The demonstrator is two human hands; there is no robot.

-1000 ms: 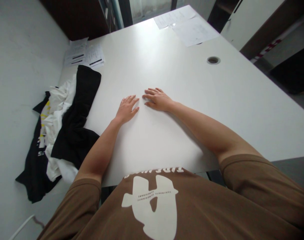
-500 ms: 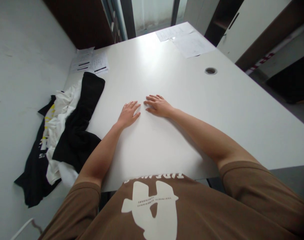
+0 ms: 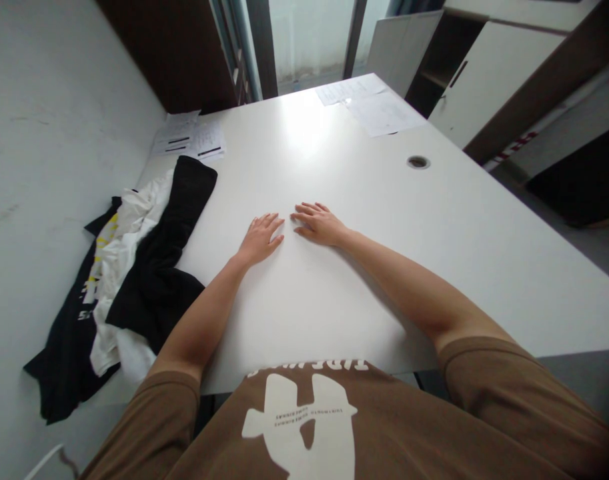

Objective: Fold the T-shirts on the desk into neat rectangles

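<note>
My left hand [image 3: 260,239] lies flat on the white table [image 3: 294,300], fingers spread and nothing in it. Just to its right, my right hand [image 3: 320,223] rests palm down on the same surface, also holding nothing. A small gap separates the fingertips of the two hands. Left of my left forearm is a heap of clothes: a black garment [image 3: 157,273] on top, a crumpled white garment [image 3: 134,217] beside it, and a dark garment with yellow and white print [image 3: 67,347] that hangs over the table's edge near the wall.
Sheets of paper with black marks [image 3: 189,137] lie at the back left by the wall [image 3: 44,167]. More papers [image 3: 384,113] are at the far right corner. A round cable hole [image 3: 418,162] is set in the tabletop. White cabinets [image 3: 499,73] stand beyond.
The camera view has tilted up slightly, so the table and hands appear lower in the picture. Both hands keep their place on the table, and the clothes have not moved.
</note>
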